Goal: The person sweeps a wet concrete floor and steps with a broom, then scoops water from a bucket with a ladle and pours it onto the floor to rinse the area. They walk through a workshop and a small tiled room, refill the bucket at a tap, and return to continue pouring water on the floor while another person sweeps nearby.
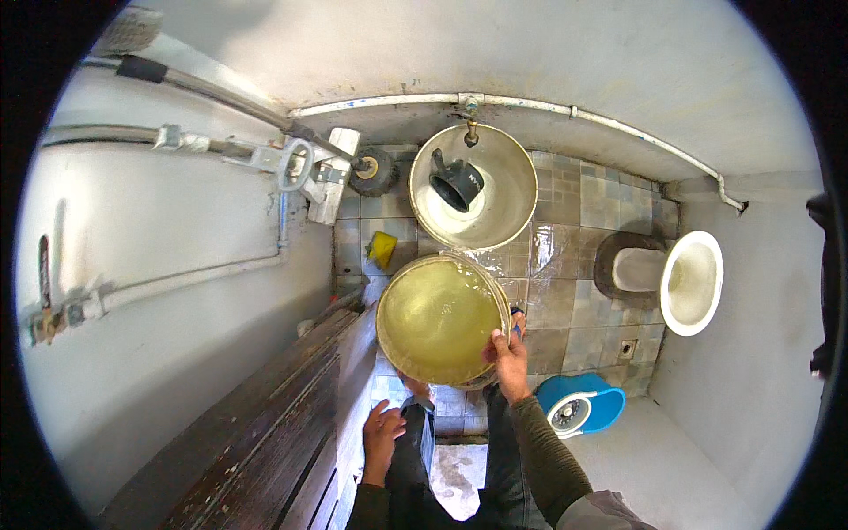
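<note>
A round bucket full of yellowish water stands on the wet tiled floor in front of me. My right hand grips its rim on the right side. My left hand hangs free lower left with its fingers apart, holding nothing, next to my left thigh. Behind the full bucket stands a second, paler bucket under a wall tap, with a dark mug lying inside it.
A dark wooden door leans at the lower left. Pipes run along the left wall. A white squat-style toilet bowl sits at right, a blue mop bucket near my right leg, and a yellow item on the tiles.
</note>
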Action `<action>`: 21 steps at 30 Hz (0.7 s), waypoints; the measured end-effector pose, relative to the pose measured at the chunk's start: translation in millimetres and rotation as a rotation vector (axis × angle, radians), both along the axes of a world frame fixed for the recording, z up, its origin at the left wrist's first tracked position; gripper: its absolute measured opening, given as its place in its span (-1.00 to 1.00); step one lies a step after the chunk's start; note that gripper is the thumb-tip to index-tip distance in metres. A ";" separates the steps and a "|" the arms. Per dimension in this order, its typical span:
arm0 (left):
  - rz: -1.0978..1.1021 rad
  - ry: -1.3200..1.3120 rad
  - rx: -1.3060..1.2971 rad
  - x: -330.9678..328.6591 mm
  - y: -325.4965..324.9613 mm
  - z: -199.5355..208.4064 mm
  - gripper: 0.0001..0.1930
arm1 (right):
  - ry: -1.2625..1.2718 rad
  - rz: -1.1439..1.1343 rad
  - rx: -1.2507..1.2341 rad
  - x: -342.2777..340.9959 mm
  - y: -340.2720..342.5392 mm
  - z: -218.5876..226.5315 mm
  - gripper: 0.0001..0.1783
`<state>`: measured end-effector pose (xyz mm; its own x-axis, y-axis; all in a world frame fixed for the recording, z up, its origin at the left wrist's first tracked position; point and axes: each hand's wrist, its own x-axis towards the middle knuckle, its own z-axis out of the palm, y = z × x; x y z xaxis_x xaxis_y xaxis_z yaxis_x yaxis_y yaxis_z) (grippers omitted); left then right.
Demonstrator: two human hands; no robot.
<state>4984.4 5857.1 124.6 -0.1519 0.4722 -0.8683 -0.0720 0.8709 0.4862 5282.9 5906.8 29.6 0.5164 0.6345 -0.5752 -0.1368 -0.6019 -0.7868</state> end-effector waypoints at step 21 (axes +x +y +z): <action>-0.027 0.174 -0.111 -211.3 -287.1 258.4 -0.54 | 0.448 -0.026 -0.079 -76.9 33.5 77.2 -0.78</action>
<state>4773.1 5569.9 383.0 -0.2924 0.3814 -0.8769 0.0288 0.9201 0.3906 5206.1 5940.3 106.8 0.2210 0.5699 -0.7915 -0.4690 -0.6494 -0.5986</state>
